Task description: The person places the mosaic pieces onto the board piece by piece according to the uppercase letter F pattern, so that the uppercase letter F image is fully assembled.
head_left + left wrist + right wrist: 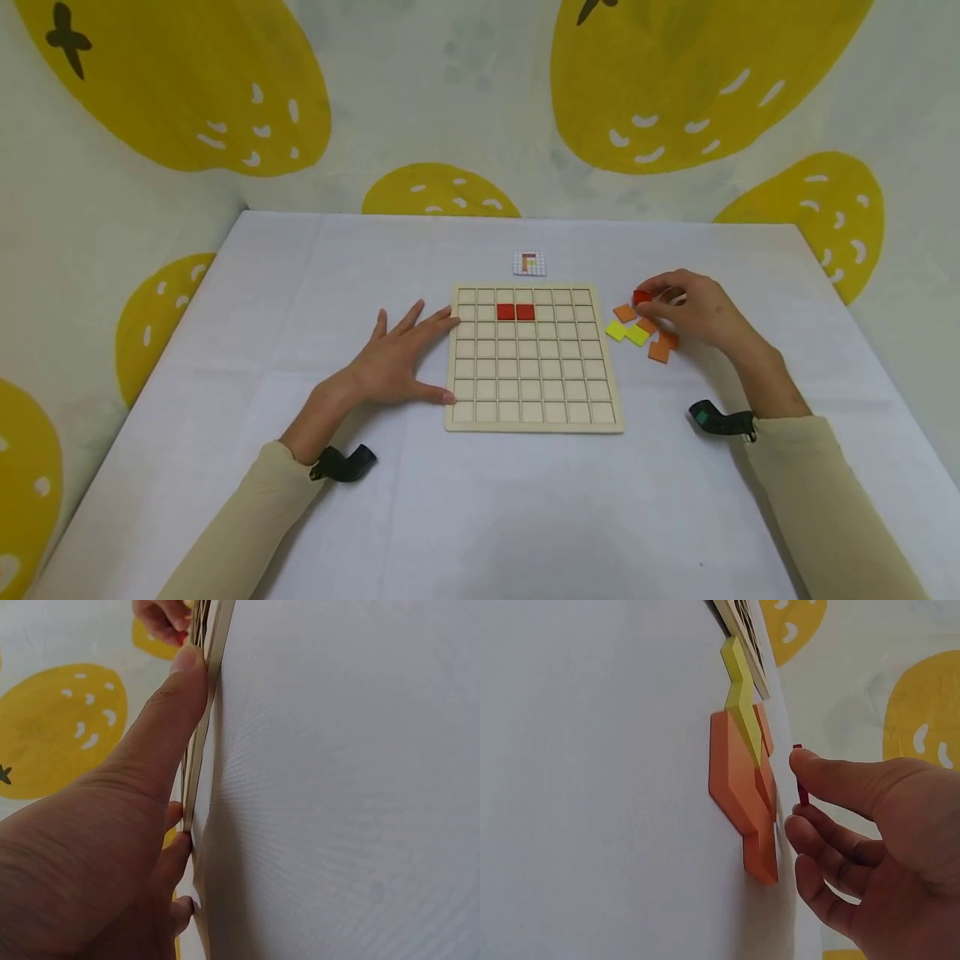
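Observation:
A square wooden grid board (519, 367) lies flat on the white table. Two red square tiles (515, 312) sit side by side in its second row from the far edge. My left hand (390, 358) is spread at the board's left side, with thumb and fingertips touching that edge. Between thumb and fingers, my right hand (693, 308) pinches another red tile (801, 776), held above the loose pile. That pile, right of the board, has several orange tiles (659, 352) and two yellow tiles (637, 335), some overlapping.
Beyond the board's far edge lies a small card (529, 263) with a coloured grid pattern. Black wrist devices (347, 463) are worn on both arms. Behind the table (555, 508) hangs a white backdrop with yellow shapes (441, 190).

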The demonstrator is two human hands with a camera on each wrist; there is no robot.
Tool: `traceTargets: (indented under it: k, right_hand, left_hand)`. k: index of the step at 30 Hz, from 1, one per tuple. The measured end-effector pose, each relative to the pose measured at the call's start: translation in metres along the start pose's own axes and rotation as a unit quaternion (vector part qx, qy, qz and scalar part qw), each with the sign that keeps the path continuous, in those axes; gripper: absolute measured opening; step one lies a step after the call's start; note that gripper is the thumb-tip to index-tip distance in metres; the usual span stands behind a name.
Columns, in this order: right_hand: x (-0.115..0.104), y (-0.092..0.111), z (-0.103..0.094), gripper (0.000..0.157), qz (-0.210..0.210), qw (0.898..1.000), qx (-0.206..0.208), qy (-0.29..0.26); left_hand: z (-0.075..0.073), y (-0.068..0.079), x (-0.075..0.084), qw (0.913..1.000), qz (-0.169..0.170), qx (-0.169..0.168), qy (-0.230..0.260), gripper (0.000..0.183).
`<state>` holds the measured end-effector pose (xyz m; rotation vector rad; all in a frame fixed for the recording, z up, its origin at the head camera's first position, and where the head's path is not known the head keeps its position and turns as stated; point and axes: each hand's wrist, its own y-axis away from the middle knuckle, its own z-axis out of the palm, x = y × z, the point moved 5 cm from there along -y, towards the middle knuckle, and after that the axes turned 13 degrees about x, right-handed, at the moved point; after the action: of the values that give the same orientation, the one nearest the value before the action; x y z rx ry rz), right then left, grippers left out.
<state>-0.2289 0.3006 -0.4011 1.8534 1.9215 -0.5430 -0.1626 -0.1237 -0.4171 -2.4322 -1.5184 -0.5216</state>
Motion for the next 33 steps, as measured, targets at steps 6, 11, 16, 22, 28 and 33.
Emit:
traceTargets:
  k: [6,11,16,22,28,33]
  right_hand:
    - [-0.01,-0.001,0.004,0.041,-0.009,1.0,0.01,-0.012]
    - [-0.019,-0.002,0.006,0.038,-0.014,1.0,0.011,-0.023]
    - [-0.029,-0.004,0.009,0.041,-0.008,1.0,0.0,-0.026]
    - [-0.038,-0.006,0.014,0.043,-0.001,1.0,-0.006,-0.024]
    - [-0.052,-0.005,0.025,0.038,-0.032,0.998,0.002,-0.055]
    - [-0.063,-0.007,0.032,0.033,-0.056,0.997,0.009,-0.055]
  left_hand:
    - [0.0,-0.001,0.0,1.0,0.003,0.002,-0.001,0.112]
    - [-0.001,-0.002,0.002,1.0,0.005,0.0,-0.003,0.111]
    - [-0.002,-0.001,0.003,1.0,0.004,0.001,-0.004,0.112]
    - [0.0,0.001,0.003,1.0,0.002,0.0,0.0,0.112]
    - [0.0,0.001,0.001,1.0,0.0,0.002,-0.004,0.112]
    - [-0.001,0.0,0.0,1.0,0.004,0.001,-0.006,0.112]
